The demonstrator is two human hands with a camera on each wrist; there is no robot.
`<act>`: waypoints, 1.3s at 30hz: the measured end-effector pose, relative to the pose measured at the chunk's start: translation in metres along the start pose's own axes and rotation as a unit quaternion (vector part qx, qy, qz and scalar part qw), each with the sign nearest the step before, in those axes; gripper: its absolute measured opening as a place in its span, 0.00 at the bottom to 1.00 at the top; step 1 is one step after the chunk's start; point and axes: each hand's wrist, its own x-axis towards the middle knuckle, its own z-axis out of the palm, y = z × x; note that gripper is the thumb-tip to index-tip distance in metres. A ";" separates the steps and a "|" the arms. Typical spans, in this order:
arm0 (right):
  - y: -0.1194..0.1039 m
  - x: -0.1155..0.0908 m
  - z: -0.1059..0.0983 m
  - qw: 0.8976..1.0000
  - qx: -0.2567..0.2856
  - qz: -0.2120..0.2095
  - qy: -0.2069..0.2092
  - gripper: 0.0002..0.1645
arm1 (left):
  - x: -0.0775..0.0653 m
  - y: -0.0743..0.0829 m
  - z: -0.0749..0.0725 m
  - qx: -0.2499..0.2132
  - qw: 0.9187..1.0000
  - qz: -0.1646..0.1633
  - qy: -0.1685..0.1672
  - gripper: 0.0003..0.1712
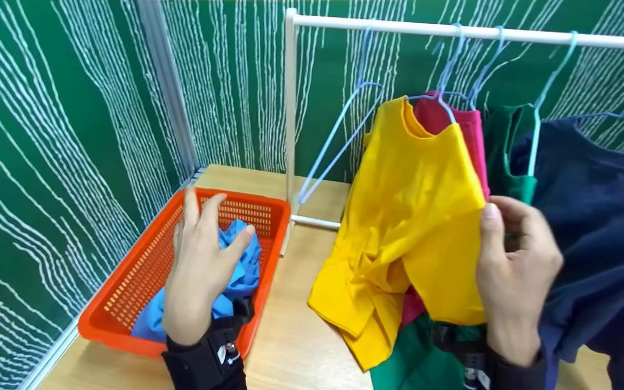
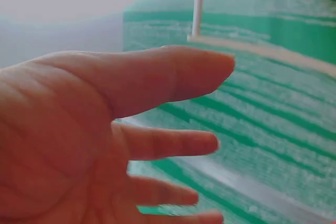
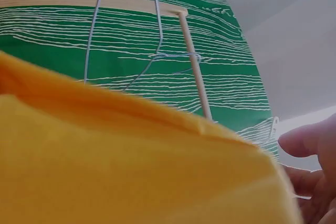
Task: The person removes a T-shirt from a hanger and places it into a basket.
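Note:
A yellow T-shirt [image 1: 426,206] hangs on a light-blue hanger [image 1: 444,81] from the white rail. My right hand [image 1: 518,265] is at its right edge, thumb tip right at the cloth. In the right wrist view a gap shows between the thumb [image 3: 299,141] and the fingers, beside the shirt's blurred edge. My left hand [image 1: 198,265] is held over the orange basket [image 1: 274,211], fingers spread and holding nothing. Blue cloth [image 1: 244,271] lies crumpled in the basket, partly hidden behind that hand. In the left wrist view the palm [image 2: 52,129] is bare.
A bare blue hanger [image 1: 339,141] hangs at the rail's [image 1: 409,30] left end, beside the white post [image 1: 290,119]. Behind the yellow shirt hang a pink garment [image 1: 474,135], a green one [image 1: 520,187] and a navy shirt [image 1: 610,200]. A green patterned wall [image 1: 236,81] stands behind.

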 end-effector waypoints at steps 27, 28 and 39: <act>0.001 -0.004 0.009 0.931 0.271 0.223 -0.097 0.18 | 0.002 0.070 0.067 -0.131 0.936 0.326 0.002 0.16; 0.001 -0.003 0.009 0.922 0.296 0.234 -0.089 0.18 | 0.002 0.070 0.067 -0.132 0.936 0.327 0.000 0.16; 0.000 -0.009 0.018 0.878 0.419 0.221 -0.073 0.20 | 0.000 0.073 0.072 -0.145 0.933 0.328 -0.010 0.17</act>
